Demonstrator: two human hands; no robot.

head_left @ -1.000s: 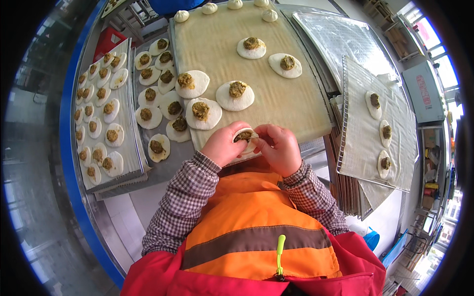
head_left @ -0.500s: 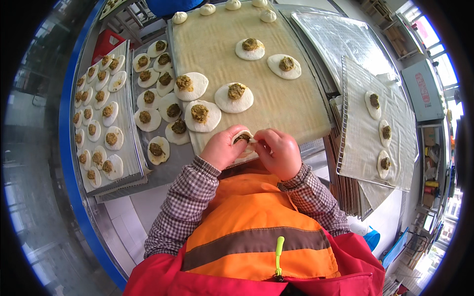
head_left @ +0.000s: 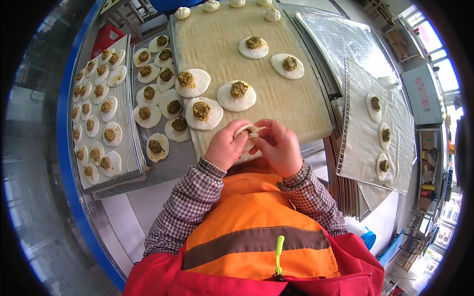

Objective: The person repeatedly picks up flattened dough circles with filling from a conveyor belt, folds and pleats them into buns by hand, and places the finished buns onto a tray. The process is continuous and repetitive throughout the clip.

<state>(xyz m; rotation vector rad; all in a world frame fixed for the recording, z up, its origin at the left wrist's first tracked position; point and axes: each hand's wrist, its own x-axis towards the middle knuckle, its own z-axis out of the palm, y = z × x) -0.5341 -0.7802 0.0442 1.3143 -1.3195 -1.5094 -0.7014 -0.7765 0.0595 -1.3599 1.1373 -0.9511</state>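
Observation:
Close to my body, at the near edge of the tan mat (head_left: 291, 106), a partly gathered filled bun (head_left: 251, 131) is held between both hands. My left hand (head_left: 228, 146) cups its left side, thumb at the opening. With thumb and fingers, my right hand (head_left: 280, 148) pinches the dough rim on the right. The filling inside is mostly hidden by dough and fingers. Just beyond lie flat dough rounds topped with brown-green filling, the closest being one dough round (head_left: 204, 114) and another dough round (head_left: 236, 95). Several closed buns (head_left: 211, 6) sit along the mat's far edge.
On the left, a stacked tray (head_left: 129, 148) and the metal surface beside it hold many filled dough rounds. To the right, a cloth-covered wire rack (head_left: 363, 163) carries three more. Behind it lies a plastic-covered tray (head_left: 345, 47). A white box (head_left: 422, 93) stands at far right.
The bun's rim has been drawn further together, so its filling shows less. My right hand has shifted slightly, with its fingers now over the opening. The view has moved a little.

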